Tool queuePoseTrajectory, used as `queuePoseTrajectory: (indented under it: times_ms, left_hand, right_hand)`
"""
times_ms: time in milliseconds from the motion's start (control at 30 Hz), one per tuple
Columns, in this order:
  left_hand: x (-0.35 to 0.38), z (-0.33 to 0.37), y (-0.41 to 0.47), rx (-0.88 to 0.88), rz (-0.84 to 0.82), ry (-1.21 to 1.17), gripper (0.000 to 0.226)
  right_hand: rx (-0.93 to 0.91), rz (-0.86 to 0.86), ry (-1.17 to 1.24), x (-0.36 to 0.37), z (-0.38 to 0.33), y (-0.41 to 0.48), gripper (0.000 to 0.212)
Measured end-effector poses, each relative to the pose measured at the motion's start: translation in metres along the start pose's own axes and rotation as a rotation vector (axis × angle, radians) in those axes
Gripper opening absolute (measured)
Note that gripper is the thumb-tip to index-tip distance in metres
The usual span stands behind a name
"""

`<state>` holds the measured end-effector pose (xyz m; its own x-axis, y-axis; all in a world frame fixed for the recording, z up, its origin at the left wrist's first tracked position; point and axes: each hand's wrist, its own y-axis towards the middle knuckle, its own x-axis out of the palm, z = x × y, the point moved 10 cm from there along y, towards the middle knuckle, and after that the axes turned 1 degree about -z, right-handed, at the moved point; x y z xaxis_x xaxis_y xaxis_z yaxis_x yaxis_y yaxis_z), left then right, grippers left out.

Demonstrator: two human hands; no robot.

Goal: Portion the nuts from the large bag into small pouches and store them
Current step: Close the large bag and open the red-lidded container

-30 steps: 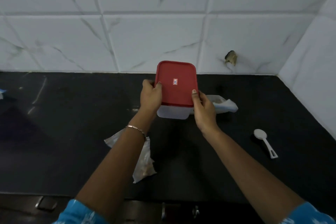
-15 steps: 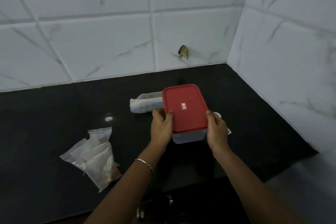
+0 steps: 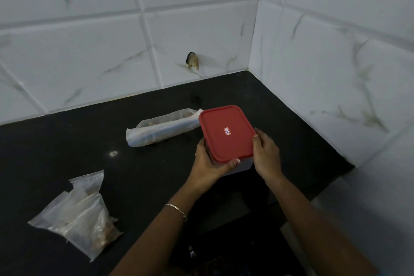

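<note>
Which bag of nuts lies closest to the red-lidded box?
The long rolled bag behind the box, one end right beside it; the small pouches sit piled far to the left.

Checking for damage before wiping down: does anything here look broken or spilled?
Yes: a ragged, dark-edged hole breaks the back wall tile just above the black counter. No clear spill shows near the rolled bag or the red-lidded container.

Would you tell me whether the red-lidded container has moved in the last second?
Yes. The red-lidded container has shifted right: earlier it was left of the wall hole, and now it is right of it.
</note>
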<state>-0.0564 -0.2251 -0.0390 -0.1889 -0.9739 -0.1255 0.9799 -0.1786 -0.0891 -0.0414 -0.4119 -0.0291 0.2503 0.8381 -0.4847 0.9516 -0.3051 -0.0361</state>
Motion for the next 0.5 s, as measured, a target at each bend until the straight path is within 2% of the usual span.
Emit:
queuePoseTrajectory:
  times_ms: [100, 167, 233, 367, 500]
  left_hand:
    - [0.002, -0.003, 0.005, 0.04, -0.009, 0.105, 0.129]
    - [0.0, -0.007, 0.011, 0.054, -0.022, 0.143, 0.14]
    - [-0.003, -0.011, 0.017, 0.06, -0.05, 0.188, 0.147]
    - [-0.01, -0.014, 0.024, 0.069, -0.127, 0.23, 0.147]
    - [-0.017, -0.01, 0.034, 0.073, -0.191, 0.316, 0.152]
  right_hand:
    - [-0.273, 0.103, -0.374, -0.009, -0.048, 0.006, 0.056]
    - [-0.395, 0.074, -0.531, 0.001, -0.077, 0.016, 0.059]
    - [-0.434, 0.012, -0.636, 0.018, -0.092, 0.035, 0.06]
    - [-0.46, -0.1, -0.73, 0.056, -0.106, 0.069, 0.06]
    - [-0.535, -0.084, -0.776, 0.075, -0.113, 0.074, 0.043]
